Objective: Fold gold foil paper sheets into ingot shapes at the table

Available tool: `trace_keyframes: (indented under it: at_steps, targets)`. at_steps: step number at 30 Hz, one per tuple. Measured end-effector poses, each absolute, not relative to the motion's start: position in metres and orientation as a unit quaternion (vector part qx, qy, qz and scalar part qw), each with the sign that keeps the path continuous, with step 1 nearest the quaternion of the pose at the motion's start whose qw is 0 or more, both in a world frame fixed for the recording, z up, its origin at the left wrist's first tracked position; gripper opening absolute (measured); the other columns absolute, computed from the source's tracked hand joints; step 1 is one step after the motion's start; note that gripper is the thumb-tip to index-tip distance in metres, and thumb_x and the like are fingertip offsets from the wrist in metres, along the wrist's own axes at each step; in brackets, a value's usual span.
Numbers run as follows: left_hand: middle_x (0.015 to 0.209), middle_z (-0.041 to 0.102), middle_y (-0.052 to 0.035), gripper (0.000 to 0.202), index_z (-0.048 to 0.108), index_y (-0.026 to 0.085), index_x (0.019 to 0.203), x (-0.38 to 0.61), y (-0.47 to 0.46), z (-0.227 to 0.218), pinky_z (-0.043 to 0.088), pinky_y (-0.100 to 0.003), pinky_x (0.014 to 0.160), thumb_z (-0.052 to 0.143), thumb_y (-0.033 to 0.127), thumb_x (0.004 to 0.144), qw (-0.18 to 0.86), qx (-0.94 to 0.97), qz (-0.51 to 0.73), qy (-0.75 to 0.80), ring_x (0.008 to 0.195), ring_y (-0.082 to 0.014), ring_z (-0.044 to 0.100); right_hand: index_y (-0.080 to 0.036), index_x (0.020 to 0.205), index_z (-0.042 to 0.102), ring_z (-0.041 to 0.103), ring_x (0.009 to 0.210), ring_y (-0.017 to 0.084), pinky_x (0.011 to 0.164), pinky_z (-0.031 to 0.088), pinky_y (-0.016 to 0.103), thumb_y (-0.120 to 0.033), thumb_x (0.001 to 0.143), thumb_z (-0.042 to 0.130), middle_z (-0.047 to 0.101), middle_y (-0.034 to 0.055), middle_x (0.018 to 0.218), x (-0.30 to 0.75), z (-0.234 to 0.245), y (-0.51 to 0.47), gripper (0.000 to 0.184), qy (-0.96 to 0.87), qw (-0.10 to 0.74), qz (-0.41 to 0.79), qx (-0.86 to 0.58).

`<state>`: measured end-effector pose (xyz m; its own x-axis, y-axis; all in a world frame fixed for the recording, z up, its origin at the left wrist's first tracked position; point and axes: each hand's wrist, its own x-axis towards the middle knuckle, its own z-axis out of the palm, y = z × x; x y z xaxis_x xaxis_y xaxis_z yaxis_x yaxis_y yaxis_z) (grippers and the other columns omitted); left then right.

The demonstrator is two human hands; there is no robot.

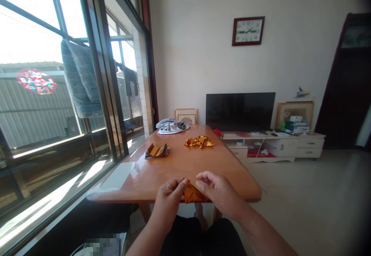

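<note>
Both my hands pinch a folded piece of gold paper (192, 195) just above the near edge of the wooden table (179, 163). My left hand (169, 196) grips its left corner with thumb and fingers closed. My right hand (218, 191) pinches the right side, fingers curled over the top. Farther back on the table lies a pile of folded gold paper shapes (199, 142), and to the left a stack of gold paper sheets (157, 151).
A bundle of grey cloth (172, 126) lies at the table's far end. A large window with a dark frame (95, 78) runs along the left. A television (240, 111) stands on a low white cabinet (275, 144) behind; tiled floor lies at the right.
</note>
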<state>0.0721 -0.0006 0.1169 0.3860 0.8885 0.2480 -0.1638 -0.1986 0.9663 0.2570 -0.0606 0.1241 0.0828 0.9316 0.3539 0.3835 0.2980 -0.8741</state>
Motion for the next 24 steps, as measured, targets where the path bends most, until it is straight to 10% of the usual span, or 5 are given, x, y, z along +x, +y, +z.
trace_keyframes:
  at_steps: [7,13,24]
  targets:
    - [0.07,0.061,-0.0019,0.033,0.067,0.014,0.075,0.078,-0.004,0.116,0.042,-0.025,0.064,0.074,0.046,0.082,0.572,0.634,0.438,0.281,0.068,-0.0141,0.053,-0.018,0.081,0.066,0.051,0.061,0.011,0.056,0.041,0.022,-0.04,0.093,0.061,0.061,-0.0017,0.069,0.248,0.116,-0.061,0.026,-0.621,0.521,0.288,-0.51]
    - [0.091,0.067,-0.0052,0.043,0.066,0.016,0.108,0.083,-0.005,0.113,0.049,-0.028,0.073,0.08,0.043,0.077,0.629,0.568,0.462,0.261,0.08,-0.017,0.061,-0.018,0.081,0.063,0.051,0.062,0.011,0.056,0.041,0.022,-0.038,0.094,0.059,0.059,-0.0019,0.069,0.247,0.111,-0.065,0.024,-0.601,0.551,0.244,-0.526]
    - [0.078,0.064,-0.0017,0.031,0.063,0.016,0.091,0.086,-0.007,0.106,0.046,-0.023,0.066,0.077,0.041,0.08,0.657,0.555,0.443,0.254,0.068,-0.012,0.058,-0.018,0.084,0.062,0.048,0.056,0.011,0.052,0.04,0.022,-0.046,0.094,0.058,0.057,-0.0025,0.066,0.243,0.101,-0.062,0.03,-0.567,0.58,0.302,-0.501]
